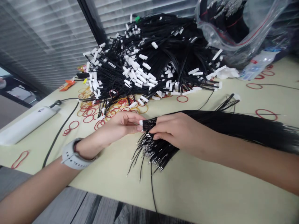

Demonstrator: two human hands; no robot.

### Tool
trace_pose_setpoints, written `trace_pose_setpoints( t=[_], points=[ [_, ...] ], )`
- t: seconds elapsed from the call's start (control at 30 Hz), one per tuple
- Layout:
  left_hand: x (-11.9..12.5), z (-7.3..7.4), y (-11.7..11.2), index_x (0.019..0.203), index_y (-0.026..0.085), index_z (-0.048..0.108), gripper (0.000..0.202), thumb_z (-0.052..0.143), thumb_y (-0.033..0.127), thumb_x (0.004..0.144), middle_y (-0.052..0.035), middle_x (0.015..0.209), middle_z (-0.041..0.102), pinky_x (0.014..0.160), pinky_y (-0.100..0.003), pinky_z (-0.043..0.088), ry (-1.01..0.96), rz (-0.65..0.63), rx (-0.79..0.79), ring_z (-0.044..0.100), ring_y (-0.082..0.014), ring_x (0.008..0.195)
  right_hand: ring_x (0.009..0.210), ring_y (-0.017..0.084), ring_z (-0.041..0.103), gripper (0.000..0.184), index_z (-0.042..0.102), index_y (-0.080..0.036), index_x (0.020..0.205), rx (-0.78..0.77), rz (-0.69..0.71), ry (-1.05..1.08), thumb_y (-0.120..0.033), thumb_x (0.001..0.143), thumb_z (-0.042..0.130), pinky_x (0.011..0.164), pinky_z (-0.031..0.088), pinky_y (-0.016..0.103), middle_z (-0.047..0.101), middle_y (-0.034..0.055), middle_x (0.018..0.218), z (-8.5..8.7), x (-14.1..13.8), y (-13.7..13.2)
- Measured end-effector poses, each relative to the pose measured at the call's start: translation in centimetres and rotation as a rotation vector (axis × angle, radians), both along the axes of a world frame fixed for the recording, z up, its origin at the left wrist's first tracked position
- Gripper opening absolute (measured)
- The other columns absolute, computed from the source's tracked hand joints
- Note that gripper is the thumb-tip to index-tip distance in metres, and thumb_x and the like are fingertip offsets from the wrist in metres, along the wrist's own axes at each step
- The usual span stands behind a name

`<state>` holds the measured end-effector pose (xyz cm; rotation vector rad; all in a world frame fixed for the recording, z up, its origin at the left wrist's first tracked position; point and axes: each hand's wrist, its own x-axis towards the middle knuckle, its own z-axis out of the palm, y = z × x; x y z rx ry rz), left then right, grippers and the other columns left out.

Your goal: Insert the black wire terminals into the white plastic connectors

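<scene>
Between the thumb and fingers of my left hand (121,126) is a small white connector housing (141,124), with black wires running out of its right side. My right hand (179,130) is closed just to the right of it, its thumb and fingertips pinching a black wire near the housing; the exact tip is hidden. Below and under my right hand lies a thick bundle of black wires (224,124), stretching to the right edge. The bundle's near ends fan out with bare silver terminals (151,149).
A large heap of black cables (161,46) with white connectors stands at the back. Red and yellow rubber bands (93,107) lie before it. A white power strip (28,124) is at left, a clear plastic bag (224,40) with more wires at back right, a plastic bottle (257,65) beside it.
</scene>
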<state>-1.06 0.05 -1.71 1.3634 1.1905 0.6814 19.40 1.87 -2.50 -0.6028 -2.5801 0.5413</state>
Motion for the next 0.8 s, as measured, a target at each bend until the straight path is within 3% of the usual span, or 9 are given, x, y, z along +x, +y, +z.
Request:
trace_pose_setpoints(
  t=[0.17, 0.3, 0.37, 0.5, 0.67, 0.8],
  points=[
    [0.0, 0.0, 0.0, 0.087, 0.013, 0.066, 0.014, 0.065, 0.015, 0.074, -0.001, 0.079, 0.069, 0.069, -0.019, 0.042, 0.019, 0.012, 0.017, 0.059, -0.008, 0.072, 0.066, 0.01, 0.053, 0.018, 0.062, -0.013, 0.072, 0.005, -0.116, -0.023, -0.001, 0.08, 0.053, 0.062, 0.04, 0.023, 0.058, 0.0014, 0.074, 1.0, -0.1, -0.9],
    [0.1, 0.1, 0.0, 0.091, 0.014, 0.065, 0.019, 0.065, 0.017, 0.073, -0.003, 0.085, 0.068, 0.07, -0.023, 0.043, 0.03, 0.018, 0.032, 0.06, -0.0117, 0.078, 0.084, 0.013, 0.055, 0.014, 0.058, -0.013, 0.08, 0.143, -0.275, 0.308, -0.006, 0.085, 0.048, 0.073, 0.044, 0.025, 0.056, 0.0071, 0.093, 1.3, -0.2, -2.1],
    [0.1, 0.2, 0.0, 0.091, 0.013, 0.065, 0.02, 0.065, 0.018, 0.072, -0.004, 0.086, 0.068, 0.07, -0.024, 0.043, 0.031, 0.017, 0.033, 0.06, -0.0131, 0.078, 0.083, 0.012, 0.054, 0.015, 0.057, -0.015, 0.086, 0.186, -0.245, 0.437, -0.007, 0.087, 0.045, 0.072, 0.045, 0.023, 0.056, 0.0059, 0.093, 1.0, -0.5, -2.6],
    [0.1, 0.0, -0.3, 0.095, 0.012, 0.063, 0.024, 0.065, 0.018, 0.072, -0.0019, 0.077, 0.068, 0.063, -0.021, 0.042, 0.016, 0.037, 0.024, 0.058, -0.0101, 0.068, 0.073, 0.01, 0.052, 0.019, 0.061, -0.014, 0.088, 0.023, -0.116, 0.335, -0.009, 0.089, 0.043, 0.067, 0.044, 0.023, 0.054, 0.0033, 0.083, -0.5, -1.2, -2.4],
    [0.2, -0.4, -0.5, 0.093, 0.014, 0.066, 0.017, 0.064, 0.015, 0.076, -0.0012, 0.083, 0.069, 0.073, -0.02, 0.043, -0.008, -0.026, 0.044, 0.06, -0.0086, 0.077, 0.073, 0.01, 0.054, 0.02, 0.064, -0.014, 0.091, -0.182, -0.261, 0.31, -0.008, 0.086, 0.046, 0.068, 0.043, 0.024, 0.057, 0.0028, 0.081, -1.3, -1.6, -1.3],
    [0.2, -0.5, -0.4, 0.093, 0.016, 0.067, 0.017, 0.067, 0.016, 0.076, -0.002, 0.089, 0.07, 0.076, -0.021, 0.046, -0.043, -0.03, 0.041, 0.062, -0.0101, 0.081, 0.067, 0.009, 0.057, 0.018, 0.058, -0.018, 0.096, -0.38, -0.301, 0.421, -0.01, 0.082, 0.051, 0.064, 0.044, 0.022, 0.061, -0.0021, 0.074, -1.6, -1.4, -1.5]
  ],
)
